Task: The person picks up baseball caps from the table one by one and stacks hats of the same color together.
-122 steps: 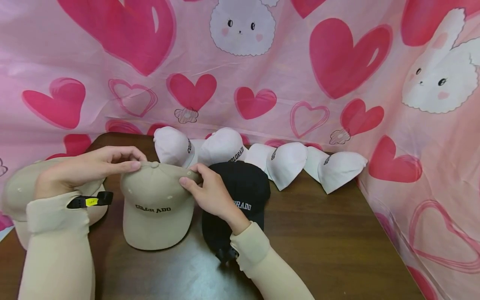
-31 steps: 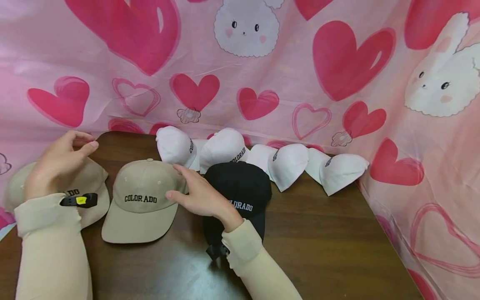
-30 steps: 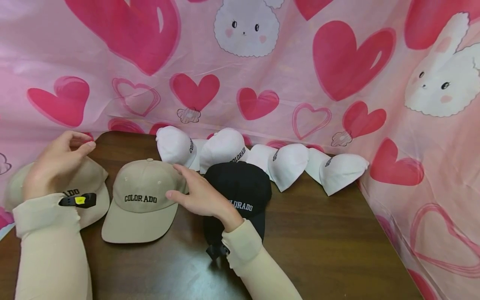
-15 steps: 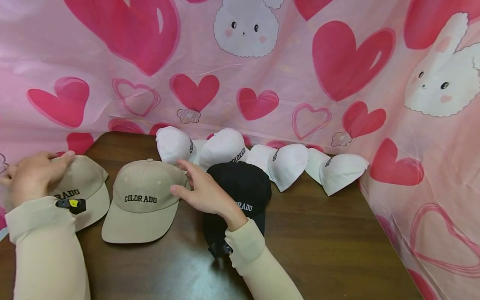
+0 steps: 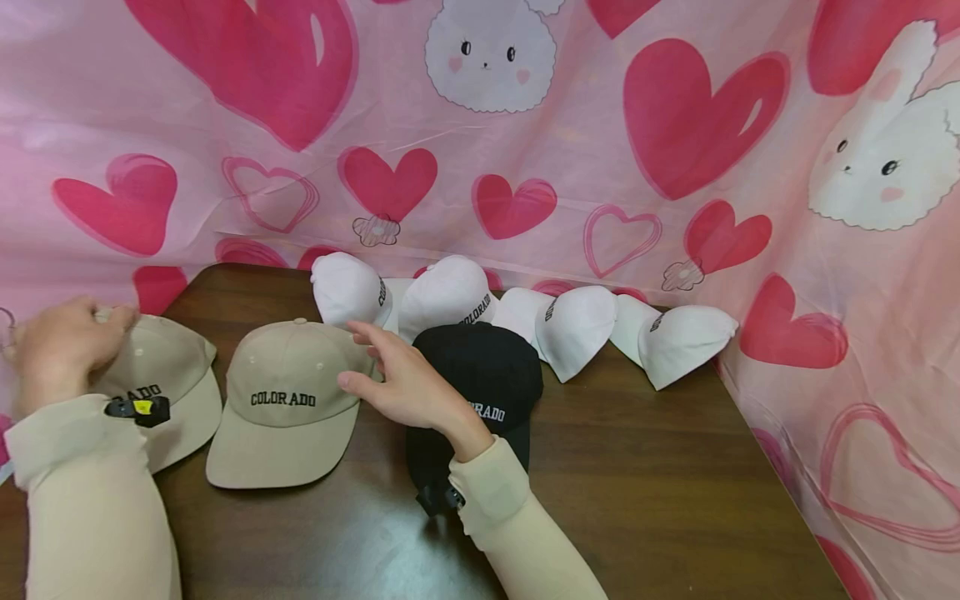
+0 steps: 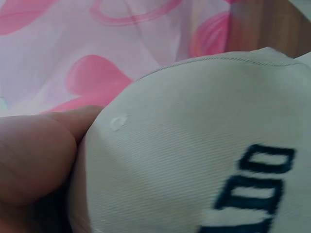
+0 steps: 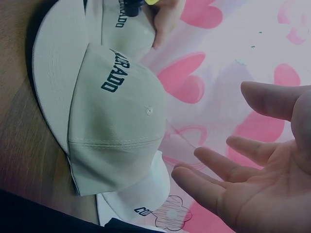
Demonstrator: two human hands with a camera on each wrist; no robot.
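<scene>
At the far left of the head view, my left hand (image 5: 63, 350) grips the crown of a beige baseball cap (image 5: 168, 362) lettered in black. Its thumb lies against the crown's edge in the left wrist view, with some fingers hidden behind the cap (image 6: 170, 126). A second beige baseball cap (image 5: 288, 375), reading COLORADO, sits on the table just right of the first, brim toward me. My right hand (image 5: 412, 387) hovers by that cap's right side. The right wrist view shows its fingers (image 7: 209, 189) extended and apart from the cap (image 7: 121, 116), holding nothing.
A black baseball cap (image 5: 480, 358) sits partly behind my right hand and wrist. Several white caps (image 5: 577, 329) line the table's back edge. The brown wooden table (image 5: 637, 500) meets a pink heart-print cloth (image 5: 570, 158) at the back and right.
Both hands have let go of the second beige cap, now further left. My left hand has moved left and down onto the first cap, which has shifted slightly toward me.
</scene>
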